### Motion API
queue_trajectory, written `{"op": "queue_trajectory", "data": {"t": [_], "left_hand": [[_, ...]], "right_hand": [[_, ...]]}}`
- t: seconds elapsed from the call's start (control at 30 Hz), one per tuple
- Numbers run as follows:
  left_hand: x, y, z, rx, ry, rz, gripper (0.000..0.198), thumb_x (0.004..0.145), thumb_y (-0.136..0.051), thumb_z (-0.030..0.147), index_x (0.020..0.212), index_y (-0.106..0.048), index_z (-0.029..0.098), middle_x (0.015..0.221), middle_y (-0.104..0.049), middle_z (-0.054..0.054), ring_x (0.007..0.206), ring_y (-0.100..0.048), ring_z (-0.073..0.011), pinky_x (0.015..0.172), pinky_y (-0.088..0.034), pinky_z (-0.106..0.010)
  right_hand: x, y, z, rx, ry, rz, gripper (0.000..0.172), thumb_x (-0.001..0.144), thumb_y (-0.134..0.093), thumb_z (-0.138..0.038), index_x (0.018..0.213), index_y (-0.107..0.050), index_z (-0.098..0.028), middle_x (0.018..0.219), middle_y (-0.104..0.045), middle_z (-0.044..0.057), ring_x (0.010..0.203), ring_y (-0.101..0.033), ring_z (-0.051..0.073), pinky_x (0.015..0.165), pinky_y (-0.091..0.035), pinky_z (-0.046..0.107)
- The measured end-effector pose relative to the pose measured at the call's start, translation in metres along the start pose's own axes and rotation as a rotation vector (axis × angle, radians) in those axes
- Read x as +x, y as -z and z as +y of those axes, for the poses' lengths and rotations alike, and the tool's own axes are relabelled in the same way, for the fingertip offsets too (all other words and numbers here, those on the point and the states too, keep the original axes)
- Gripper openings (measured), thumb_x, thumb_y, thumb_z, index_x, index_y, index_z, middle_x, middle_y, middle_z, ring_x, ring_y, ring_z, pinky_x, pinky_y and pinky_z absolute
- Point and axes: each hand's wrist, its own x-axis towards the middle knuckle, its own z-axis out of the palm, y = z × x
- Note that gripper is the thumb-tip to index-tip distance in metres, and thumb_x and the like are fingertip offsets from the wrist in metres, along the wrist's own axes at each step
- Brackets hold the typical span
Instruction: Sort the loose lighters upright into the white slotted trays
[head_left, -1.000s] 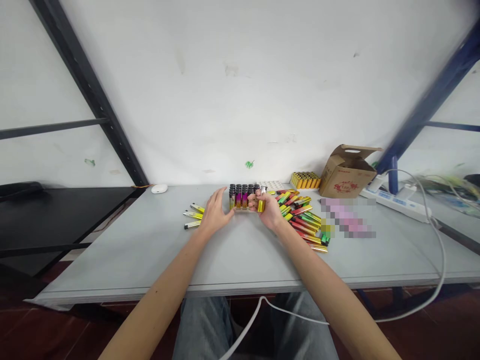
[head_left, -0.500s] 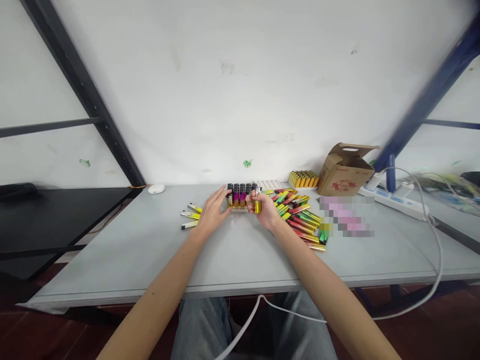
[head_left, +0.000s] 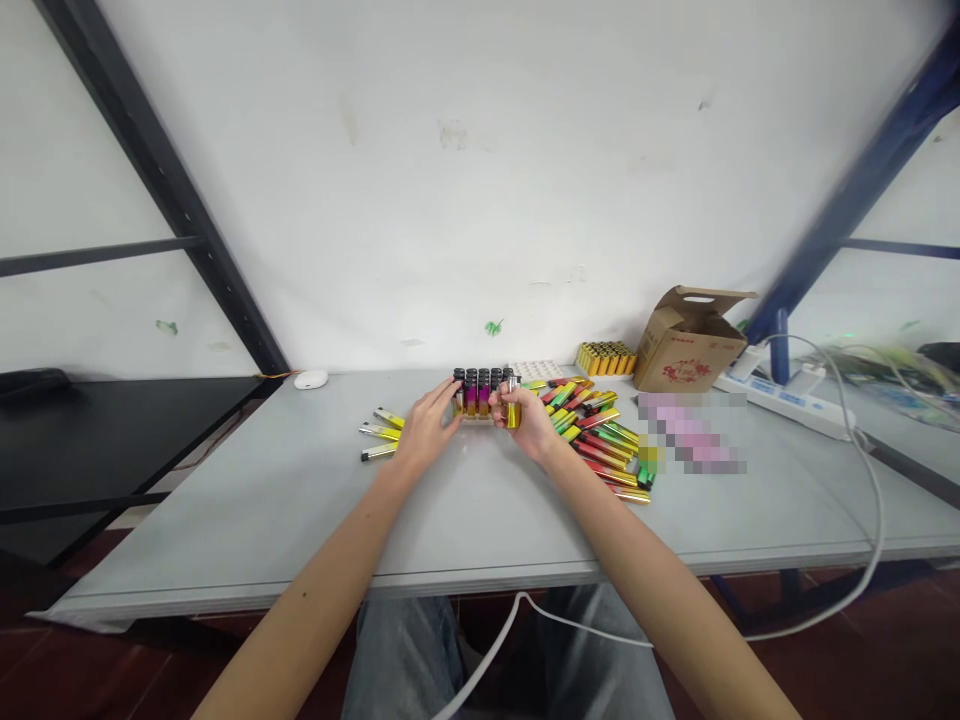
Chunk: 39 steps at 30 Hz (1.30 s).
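A small tray (head_left: 480, 393) of upright lighters with black tops stands at the far middle of the grey table (head_left: 247, 510). My left hand (head_left: 424, 430) rests against the tray's left side, fingers spread on it. My right hand (head_left: 529, 420) is closed around one upright yellow lighter (head_left: 513, 408) at the tray's right front corner. A heap of loose red, green and yellow lighters (head_left: 600, 435) lies just right of that hand. Three more yellow lighters (head_left: 379, 435) lie left of my left hand.
A cardboard box (head_left: 690, 345) stands at the back right, with a block of yellow lighters (head_left: 606, 357) beside it. A white power strip (head_left: 787, 400) and its cable (head_left: 874, 480) run along the right. A white mouse-like object (head_left: 310, 379) lies at the back left.
The view has shifted slightly. Both hands stay at the tray; my right hand has brought the yellow lighter a little closer to the tray's right corner.
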Motion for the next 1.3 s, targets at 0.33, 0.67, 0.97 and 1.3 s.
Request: {"op": "queue_trajectory", "data": {"t": [0.33, 0.67, 0.97, 1.3], "left_hand": [[-0.003, -0.004, 0.008, 0.041, -0.001, 0.067, 0.044, 0.088, -0.059, 0.025, 0.131, -0.054, 0.020, 0.135, -0.056, -0.011, 0.124, -0.054, -0.0253, 0.107, -0.045, -0.041], [-0.004, -0.008, 0.007, 0.154, -0.126, -0.066, 0.075, 0.083, -0.065, 0.027, 0.149, -0.029, 0.018, 0.156, -0.034, -0.013, 0.143, -0.034, -0.0289, 0.116, -0.034, -0.045], [-0.001, -0.007, 0.009, 0.224, -0.108, -0.068, 0.063, 0.086, -0.054, 0.020, 0.146, -0.036, 0.015, 0.153, -0.039, -0.013, 0.140, -0.038, -0.0282, 0.113, -0.035, -0.043], [-0.001, -0.010, 0.011, 0.283, -0.058, -0.063, 0.065, 0.085, -0.054, 0.021, 0.147, -0.034, 0.014, 0.154, -0.039, -0.012, 0.136, -0.041, -0.0294, 0.108, -0.037, -0.043]], "right_hand": [[0.001, -0.001, -0.002, 0.080, -0.013, -0.034, 0.028, 0.080, -0.053, -0.047, 0.077, -0.055, -0.019, 0.052, -0.047, -0.005, 0.039, -0.032, 0.008, 0.041, -0.031, 0.019], [-0.003, -0.002, -0.008, 0.146, -0.084, -0.024, 0.041, 0.091, -0.041, -0.046, 0.058, -0.042, -0.021, 0.043, -0.023, -0.009, 0.036, -0.016, 0.006, 0.035, -0.022, 0.018], [-0.002, -0.003, -0.007, 0.150, -0.070, 0.037, 0.041, 0.090, -0.041, -0.049, 0.061, -0.044, -0.021, 0.043, -0.025, -0.009, 0.036, -0.018, 0.006, 0.035, -0.022, 0.017], [-0.001, -0.005, -0.004, 0.157, -0.065, 0.069, 0.040, 0.092, -0.037, -0.045, 0.062, -0.047, -0.020, 0.042, -0.027, -0.009, 0.035, -0.019, 0.006, 0.035, -0.023, 0.017]]}}
